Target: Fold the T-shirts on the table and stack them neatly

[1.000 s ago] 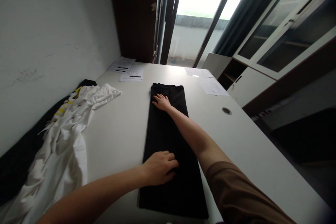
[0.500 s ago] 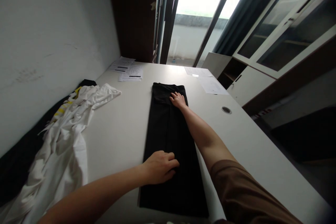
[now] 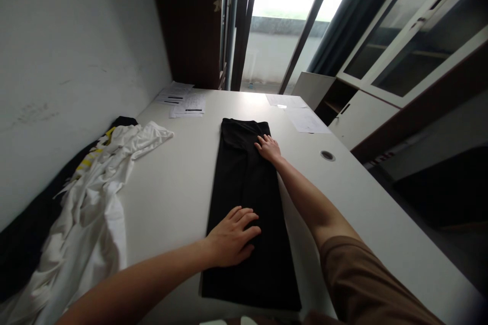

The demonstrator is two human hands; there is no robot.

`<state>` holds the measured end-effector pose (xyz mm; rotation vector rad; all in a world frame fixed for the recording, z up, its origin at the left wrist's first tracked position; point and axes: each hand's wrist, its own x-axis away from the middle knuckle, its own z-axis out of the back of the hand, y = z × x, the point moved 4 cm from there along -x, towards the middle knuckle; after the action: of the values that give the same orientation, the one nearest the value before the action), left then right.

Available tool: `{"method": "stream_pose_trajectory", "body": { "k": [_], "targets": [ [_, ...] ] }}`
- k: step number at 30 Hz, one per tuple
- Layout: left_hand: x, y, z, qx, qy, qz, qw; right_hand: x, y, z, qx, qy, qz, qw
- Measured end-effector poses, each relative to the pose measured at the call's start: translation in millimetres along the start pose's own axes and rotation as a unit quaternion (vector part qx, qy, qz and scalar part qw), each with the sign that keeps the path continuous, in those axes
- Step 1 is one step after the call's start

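A pair of black trousers (image 3: pixel 234 177) lies folded lengthwise and flat on the white table (image 3: pixel 168 188), its waistband at the far end. My left hand (image 3: pixel 233 236) rests over the lower leg part, fingers spread, palm down, gripping nothing. Farther up, near the waistband on the right edge, my right hand (image 3: pixel 269 148) lies flat on the cloth with its fingers apart. The fabric looks mostly smooth, with a few folds just below the waistband.
Along the wall on the left lies a heap of clothes, with a white garment (image 3: pixel 110 188) on top and dark and yellow pieces behind. Paper sheets (image 3: pixel 186 104) lie at the far left corner, more papers (image 3: pixel 307 119) at the far right. A round cable hole (image 3: pixel 327 156) sits near the right edge.
My right hand has slid slightly right, toward the trousers' edge. The fingers of my left hand have uncurled and spread over the cloth. The trousers stay in place.
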<state>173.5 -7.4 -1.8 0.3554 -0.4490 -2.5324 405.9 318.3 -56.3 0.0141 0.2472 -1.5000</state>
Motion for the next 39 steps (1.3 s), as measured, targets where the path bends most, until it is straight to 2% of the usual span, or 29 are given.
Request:
{"method": "stream_pose_trajectory", "body": {
  "k": [7, 13, 17, 20, 23, 30, 39],
  "targets": [
    [1, 3, -10, -0.017, -0.052, -0.035, 0.998, 52, -8, 5, -0.003, -0.023, 0.131, 0.991],
    [5, 7, -13, -0.047, -0.056, -0.038, 0.997, 95, 8, 16, -0.027, -0.008, 0.168, 0.985],
    [9, 12, -10, -0.059, -0.050, -0.059, 0.995, 137, 17, 27, -0.050, 0.006, 0.225, 0.973],
    [11, 13, -7, -0.049, -0.055, -0.087, 0.994, 173, 23, 38, -0.060, 0.003, 0.240, 0.969],
    [13, 2, -4, -0.035, -0.066, -0.094, 0.993, 210, 25, 51, -0.069, -0.005, 0.255, 0.964],
    [34, -45, 15, -0.056, -0.071, -0.051, 0.995, 288, 18, 84, -0.096, -0.042, 0.300, 0.948],
    [96, -58, 34, -0.063, -0.042, -0.016, 0.997, 371, -20, 110, -0.154, -0.109, 0.373, 0.909]
  ]
}}
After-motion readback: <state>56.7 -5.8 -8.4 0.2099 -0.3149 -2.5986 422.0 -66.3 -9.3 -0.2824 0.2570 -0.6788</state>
